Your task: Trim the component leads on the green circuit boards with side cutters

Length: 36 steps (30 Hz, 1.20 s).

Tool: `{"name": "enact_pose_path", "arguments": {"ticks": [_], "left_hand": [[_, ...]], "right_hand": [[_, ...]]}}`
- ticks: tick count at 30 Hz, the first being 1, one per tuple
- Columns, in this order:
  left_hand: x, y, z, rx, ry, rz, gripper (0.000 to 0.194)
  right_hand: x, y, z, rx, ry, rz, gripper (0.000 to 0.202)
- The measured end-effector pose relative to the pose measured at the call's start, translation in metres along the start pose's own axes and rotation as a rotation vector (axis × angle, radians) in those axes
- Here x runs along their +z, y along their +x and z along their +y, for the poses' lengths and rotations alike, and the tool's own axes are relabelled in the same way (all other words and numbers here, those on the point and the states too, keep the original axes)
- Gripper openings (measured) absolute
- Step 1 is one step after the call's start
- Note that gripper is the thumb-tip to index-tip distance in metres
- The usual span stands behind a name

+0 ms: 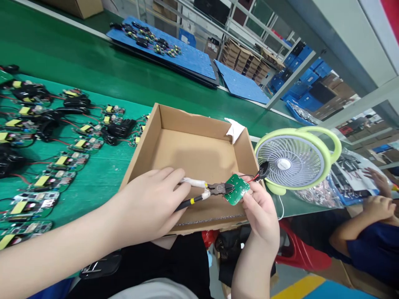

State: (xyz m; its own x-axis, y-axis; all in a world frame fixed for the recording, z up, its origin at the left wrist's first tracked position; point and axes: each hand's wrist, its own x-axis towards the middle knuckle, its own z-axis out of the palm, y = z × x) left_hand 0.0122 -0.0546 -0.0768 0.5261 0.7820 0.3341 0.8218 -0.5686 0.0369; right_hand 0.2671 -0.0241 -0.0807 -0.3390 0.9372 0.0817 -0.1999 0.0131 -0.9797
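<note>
My left hand (156, 199) is closed around the handles of a pair of diagonal cutters (215, 189), one handle wrapped in white and the other black and yellow. The cutters' jaws reach the face of a small green circuit board (237, 189). My right hand (260, 203) pinches that board by its edge, solder side toward me. Red and black wires run from the board to a bundled black cable (264, 170) beyond my fingers. Both hands are above a shallow cardboard box (199, 145). Whether the jaws are closed on a lead is too small to tell.
Many wired circuit boards (81, 143) lie on the green mat to the left. A green fan (283, 162) stands right of the box. Further back, a blue board (193, 56) carries more assemblies. Another person's hands (378, 207) are at the far right.
</note>
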Motion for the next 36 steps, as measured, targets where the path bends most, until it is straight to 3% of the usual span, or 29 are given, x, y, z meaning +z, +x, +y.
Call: {"name": "enact_pose_path", "arguments": {"ticks": [9, 36], "left_hand": [[-0.0015, -0.0004, 0.0000, 0.006, 0.003, 0.029, 0.015], [-0.0021, -0.0033, -0.0005, 0.044, 0.033, 0.056, 0.010]], "right_hand": [[0.0002, -0.0044, 0.0023, -0.067, -0.029, 0.071, 0.039], [0.0021, -0.0051, -0.0015, -0.076, -0.074, 0.041, 0.041]]}}
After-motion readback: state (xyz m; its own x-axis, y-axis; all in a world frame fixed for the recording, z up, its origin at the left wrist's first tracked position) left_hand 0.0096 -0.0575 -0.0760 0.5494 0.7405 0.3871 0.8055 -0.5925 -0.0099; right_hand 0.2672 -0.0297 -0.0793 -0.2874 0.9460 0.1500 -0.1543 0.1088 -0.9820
